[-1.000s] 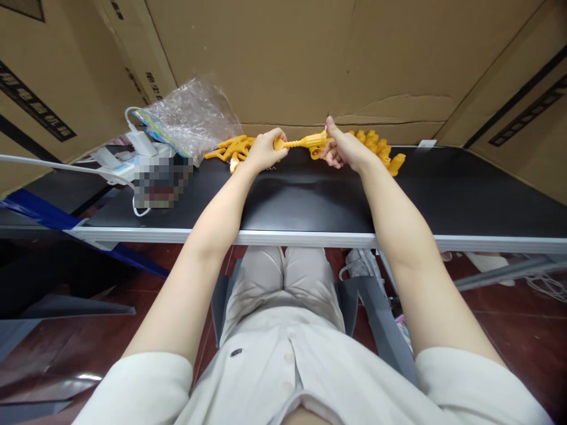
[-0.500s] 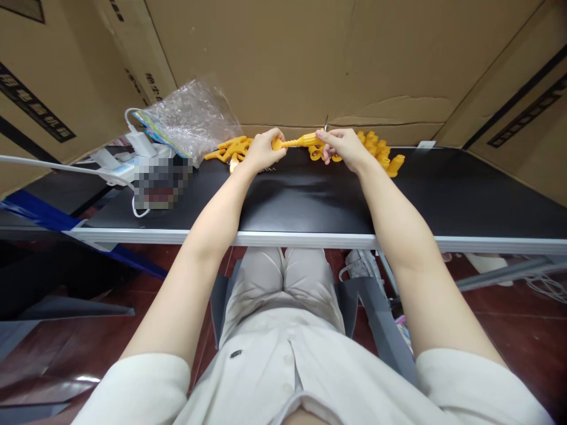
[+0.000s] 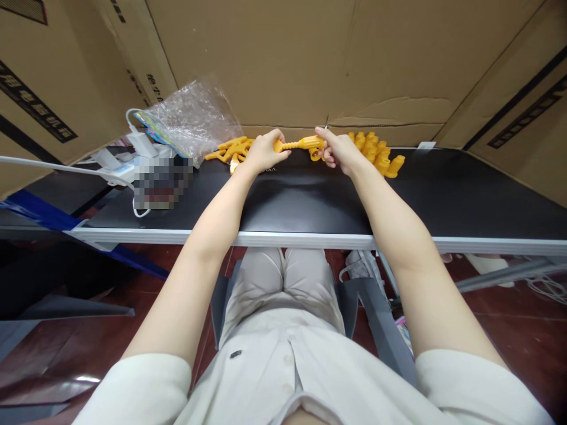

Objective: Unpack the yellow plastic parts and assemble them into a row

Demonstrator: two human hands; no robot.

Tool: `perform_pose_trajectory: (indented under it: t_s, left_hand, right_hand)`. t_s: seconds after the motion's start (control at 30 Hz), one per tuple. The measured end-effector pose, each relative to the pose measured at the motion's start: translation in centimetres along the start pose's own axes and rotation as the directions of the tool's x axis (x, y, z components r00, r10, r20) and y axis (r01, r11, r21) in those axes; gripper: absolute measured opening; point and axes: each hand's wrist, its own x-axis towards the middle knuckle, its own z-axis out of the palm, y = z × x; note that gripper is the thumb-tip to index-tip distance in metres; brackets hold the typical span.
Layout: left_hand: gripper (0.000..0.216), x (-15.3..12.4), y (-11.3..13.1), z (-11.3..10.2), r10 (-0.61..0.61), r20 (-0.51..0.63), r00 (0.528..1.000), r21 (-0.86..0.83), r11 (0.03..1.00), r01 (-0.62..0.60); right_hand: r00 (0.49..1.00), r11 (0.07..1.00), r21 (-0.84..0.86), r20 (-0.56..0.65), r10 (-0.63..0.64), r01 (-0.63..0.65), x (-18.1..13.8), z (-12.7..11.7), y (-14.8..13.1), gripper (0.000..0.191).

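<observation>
L hand [image 3: 267,150] gripped the rounded end of a yellow ribbed part [image 3: 303,143], held approx. horiz. over the rear of the table [image 3: 305,203]; R hand [image 3: 339,151] pinched its thicker end betw. thumb & fingers. Yellow branched pcs. [image 3: 234,147] lay beside L hand, yellow cup-like pcs. [image 3: 381,158] beside R hand.

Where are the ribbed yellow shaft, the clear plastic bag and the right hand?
Ribbed yellow shaft [image 3: 292,145], head view: middle of its ridges.
Clear plastic bag [image 3: 192,118], head view: crinkled film.
Right hand [image 3: 342,151], head view: near the thumb's base.
</observation>
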Motion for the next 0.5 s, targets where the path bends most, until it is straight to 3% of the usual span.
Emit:
perform_pose_trajectory:
  t_s: [0.37,0.5]
  left_hand:
    - [0.023,0.4,-1.0,0.5,0.003,-0.001,1.000,0.056,0.998,-0.003]
    - [0.022,0.4,-1.0,0.5,-0.008,-0.007,1.000,0.048,0.999,0.008]
  right_hand:
    - [0.986,0.989,0.029,0.090,0.142,-0.145,-0.3,-0.7,-0.2,0.070]
    - [0.994,0.994,0.099,0.103,0.024,-0.034,-1.3,-1.2,-0.8,0.049]
